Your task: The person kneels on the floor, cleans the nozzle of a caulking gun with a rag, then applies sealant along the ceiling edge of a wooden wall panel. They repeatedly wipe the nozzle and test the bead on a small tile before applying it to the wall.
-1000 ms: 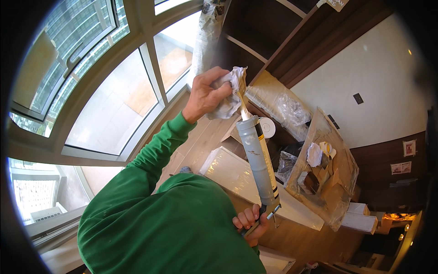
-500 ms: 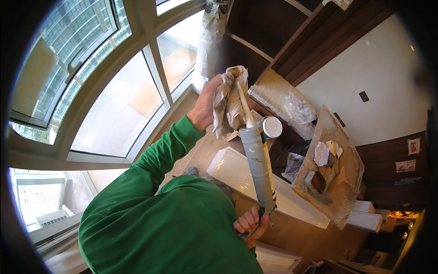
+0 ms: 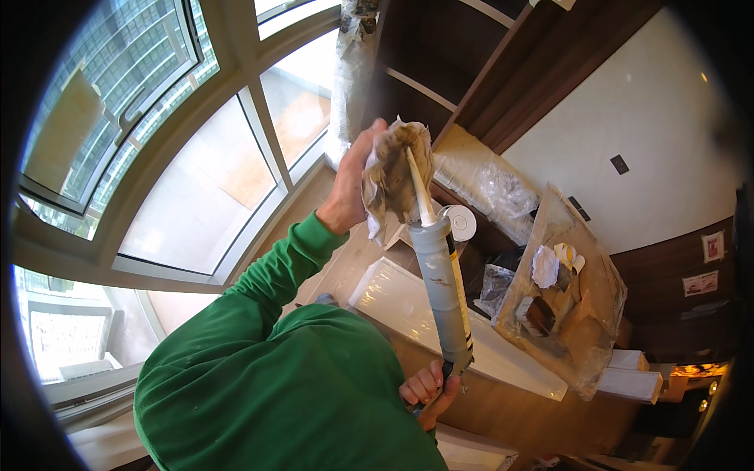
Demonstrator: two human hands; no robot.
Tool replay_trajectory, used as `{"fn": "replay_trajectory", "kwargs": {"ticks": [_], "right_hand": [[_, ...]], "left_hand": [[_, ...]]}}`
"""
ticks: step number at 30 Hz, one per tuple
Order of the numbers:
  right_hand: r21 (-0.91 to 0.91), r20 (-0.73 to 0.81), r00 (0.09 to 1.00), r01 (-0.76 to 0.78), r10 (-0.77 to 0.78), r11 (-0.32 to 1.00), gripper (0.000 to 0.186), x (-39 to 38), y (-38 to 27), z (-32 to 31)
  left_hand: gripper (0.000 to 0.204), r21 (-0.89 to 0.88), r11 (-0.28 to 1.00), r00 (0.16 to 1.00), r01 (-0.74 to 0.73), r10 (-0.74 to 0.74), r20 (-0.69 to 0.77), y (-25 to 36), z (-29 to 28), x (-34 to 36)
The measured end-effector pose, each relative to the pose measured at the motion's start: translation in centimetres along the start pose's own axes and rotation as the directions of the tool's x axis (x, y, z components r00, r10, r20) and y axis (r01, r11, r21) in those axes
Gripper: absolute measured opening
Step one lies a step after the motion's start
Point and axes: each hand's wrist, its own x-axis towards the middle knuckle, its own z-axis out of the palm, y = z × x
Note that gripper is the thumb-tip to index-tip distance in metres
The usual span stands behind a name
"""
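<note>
My left hand (image 3: 349, 177) is raised, wrapped behind a crumpled, stained white rag (image 3: 395, 177). Across the rag's brown-smeared face lies the pale tapered nozzle of a grey caulking gun (image 3: 442, 286), its tip near the middle of the cloth; I cannot tell whether it touches. The gun's barrel slopes down toward me, with a yellow and black strip along its right side. Lower down, my right hand (image 3: 428, 391) is closed around the gun's handle end.
Left of me are large windows (image 3: 212, 184) in beige frames. A white tub (image 3: 460, 223) stands beyond the nozzle, and a long plastic-wrapped panel (image 3: 393, 294) lies below it. To the right, a plastic-covered table (image 3: 581, 345) bears odds and ends. Dark shelving (image 3: 440, 47) rises at the back.
My left hand has turned and opened out the rag, so its stained inner face now shows behind the nozzle. The gun stays nearly in place, and the view has shifted slightly.
</note>
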Motion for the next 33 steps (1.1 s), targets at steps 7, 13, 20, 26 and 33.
{"fn": "replay_trajectory", "kwargs": {"ticks": [7, 13, 20, 26, 33], "right_hand": [[-0.039, -0.06, 0.997, 0.038, -0.04, 0.999, 0.033, -1.4, -2.7, -0.9], [0.019, -0.123, 0.989, 0.081, -0.078, 0.997, 0.036, -2.2, -3.7, -1.6], [-0.085, -0.16, 0.98, 0.106, -0.119, 0.991, 0.036, -1.9, -3.4, -1.3], [-0.192, -0.199, 0.944, 0.226, -0.263, 0.955, 0.029, 0.6, -0.4, -1.8], [-0.417, -0.146, 0.881, 0.358, -0.45, 0.836, 0.023, 9.8, 5.6, -2.5]], "left_hand": [[0.027, 0.738, 0.42, 0.783, -0.528, 0.577, 0.232, -1.8, 2.1, 0.2], [0.015, 0.821, 0.459, 0.936, -0.34, 0.25, 0.248, -1.2, 2.1, 0.1], [0.016, 0.716, 0.69, 0.987, -0.108, -0.01, 0.159, -1.6, 3.0, 0.8], [0.018, 0.747, 0.659, 0.99, -0.083, -0.029, 0.136, -2.3, 1.5, 4.4], [0.022, 0.875, 0.482, 0.995, -0.027, -0.069, 0.069, -0.6, -5.3, 11.7]]}}
